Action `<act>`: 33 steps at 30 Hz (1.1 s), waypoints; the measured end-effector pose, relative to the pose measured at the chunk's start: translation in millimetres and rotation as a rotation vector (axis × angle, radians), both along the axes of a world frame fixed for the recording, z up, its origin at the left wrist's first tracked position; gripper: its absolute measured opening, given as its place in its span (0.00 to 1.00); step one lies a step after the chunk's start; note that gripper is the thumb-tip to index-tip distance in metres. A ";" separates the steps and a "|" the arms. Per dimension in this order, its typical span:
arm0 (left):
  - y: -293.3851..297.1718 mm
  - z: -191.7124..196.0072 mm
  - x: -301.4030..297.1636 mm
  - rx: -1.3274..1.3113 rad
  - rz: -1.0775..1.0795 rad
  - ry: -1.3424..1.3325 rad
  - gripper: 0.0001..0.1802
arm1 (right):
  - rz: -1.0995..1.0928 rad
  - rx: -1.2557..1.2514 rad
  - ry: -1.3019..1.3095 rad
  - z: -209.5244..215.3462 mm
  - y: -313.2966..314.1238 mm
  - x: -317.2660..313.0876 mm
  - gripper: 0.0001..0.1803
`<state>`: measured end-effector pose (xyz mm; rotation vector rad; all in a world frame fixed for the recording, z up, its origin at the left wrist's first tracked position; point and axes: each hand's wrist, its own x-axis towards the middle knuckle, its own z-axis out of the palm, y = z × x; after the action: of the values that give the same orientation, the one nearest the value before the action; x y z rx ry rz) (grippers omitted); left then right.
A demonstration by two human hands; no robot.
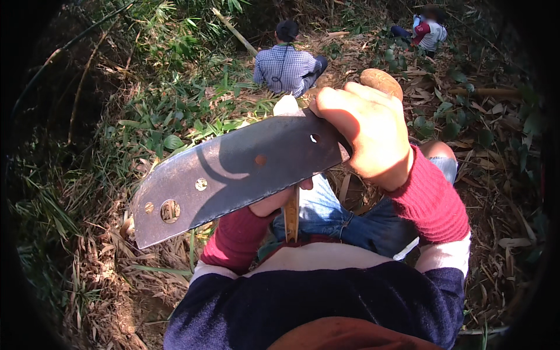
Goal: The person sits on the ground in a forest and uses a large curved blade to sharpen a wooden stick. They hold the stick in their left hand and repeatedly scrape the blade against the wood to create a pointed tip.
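Observation:
My right hand (pixel 373 131) is closed around the handle of a broad cleaver (pixel 233 169). The rounded wooden end of the handle (pixel 382 83) sticks out past my fist. The dark blade has several round holes and slants down to the left in front of my chest. Behind it, my left hand (pixel 273 203) is mostly hidden; part of it and a fingertip show under the lower edge, closed about a yellowish bamboo strip (pixel 291 219). That strip runs down toward my lap. Above the blade's upper edge a pale tip (pixel 286 105) shows; I cannot tell what it belongs to.
A person in a checked shirt (pixel 284 65) sits on the ground ahead, back toward me. Another person (pixel 429 32) sits farther off at the right. Dry leaves (pixel 111 262) and green plants (pixel 169 140) cover the ground. My jeans-clad legs (pixel 373 224) are bent below my hands.

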<state>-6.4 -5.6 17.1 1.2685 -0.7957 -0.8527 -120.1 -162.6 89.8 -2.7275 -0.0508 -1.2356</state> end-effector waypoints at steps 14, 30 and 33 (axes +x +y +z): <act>-25.1 10.6 -4.1 -0.193 -0.001 0.151 0.19 | -0.229 0.436 0.176 -18.3 -49.1 -27.9 0.17; 13.9 -29.3 -4.9 -0.016 0.004 -0.226 0.10 | -0.123 -0.015 0.192 -11.0 -18.9 -8.9 0.13; -0.7 -11.3 11.5 -0.023 0.049 0.031 0.12 | -0.211 -0.053 0.222 -33.2 -58.4 -7.0 0.11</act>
<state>5.1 -6.3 5.9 1.2467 -0.7455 -0.8195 -127.2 -221.0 56.6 -2.9606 0.2381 -0.9803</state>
